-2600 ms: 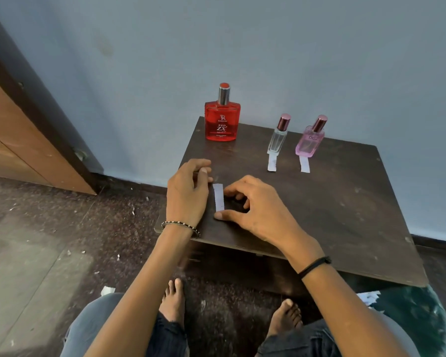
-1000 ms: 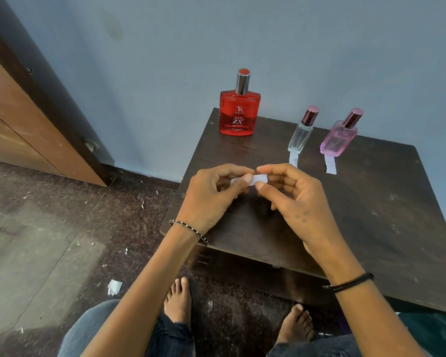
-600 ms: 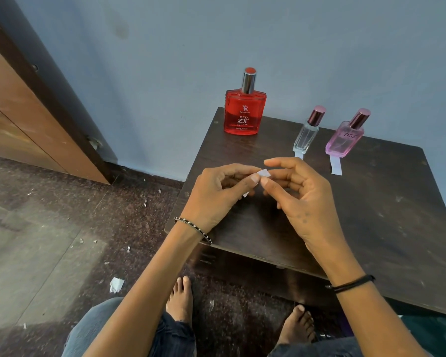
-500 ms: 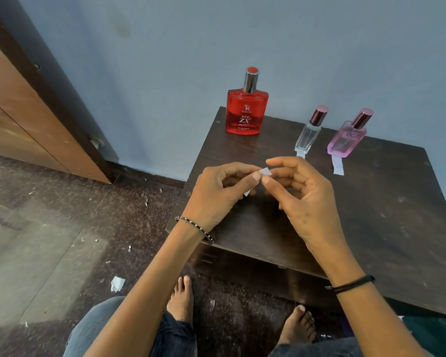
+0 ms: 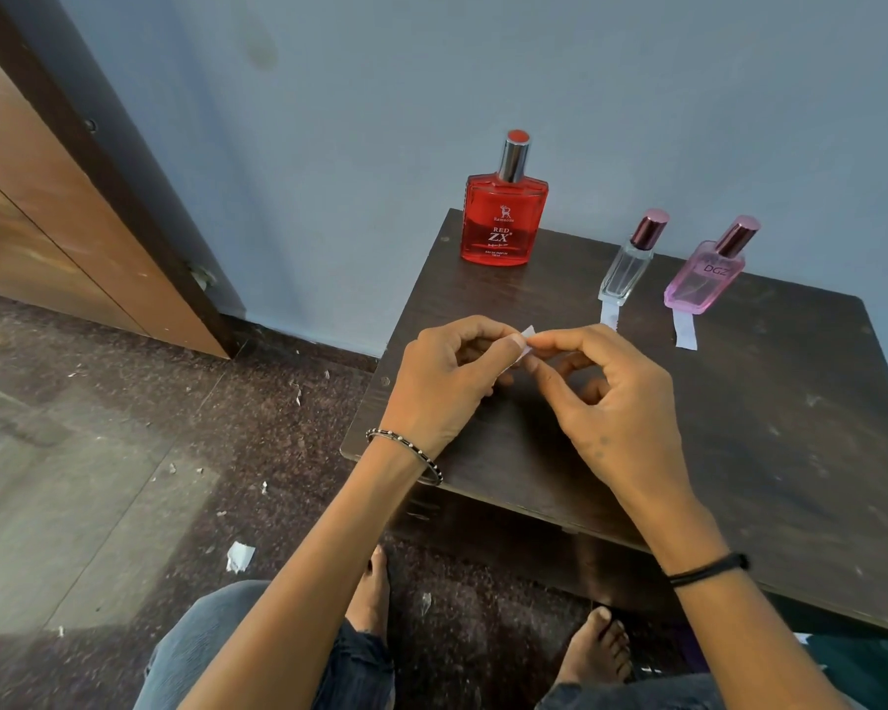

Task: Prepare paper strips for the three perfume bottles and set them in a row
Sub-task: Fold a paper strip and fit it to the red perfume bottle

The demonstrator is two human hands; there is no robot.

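Pinching paper strip (image 5: 527, 334) above table (image 5: 739, 427), inside edges.

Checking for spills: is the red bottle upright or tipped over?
Upright. The red bottle stands on its base on the table, cap on top.

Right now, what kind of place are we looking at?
Probably a room in a home, not a lab: a small dark wooden table against a painted blue wall, a wooden door at the left, and a speckled floor littered with paper scraps, where the person sits barefoot.
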